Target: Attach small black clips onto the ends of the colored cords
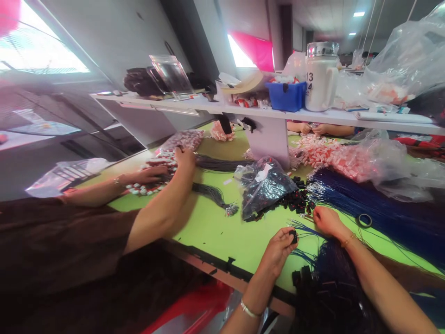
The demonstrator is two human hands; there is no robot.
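Note:
My left hand [280,250] is closed on a small black connector [294,237] above the green table [208,232]. My right hand [327,220] has its fingers pressed together at the ends of thin wires, beside a pile of loose black connectors [297,199]; what it pinches is too small to make out. Blue wires with bare tips [306,228] lie between my hands. Below them hangs a dark bundle of wires with black connectors [330,287]. A clear plastic bag of black connectors [266,185] lies just beyond my left hand.
At the left, a person's arms [162,204] reach over white and red connectors [167,157]. Long blue wires [378,218] and a black tape roll [364,220] lie right. A shelf [222,107] holds a blue bin [287,95] and a white mug [320,79]. Another person's hands [314,128] show behind.

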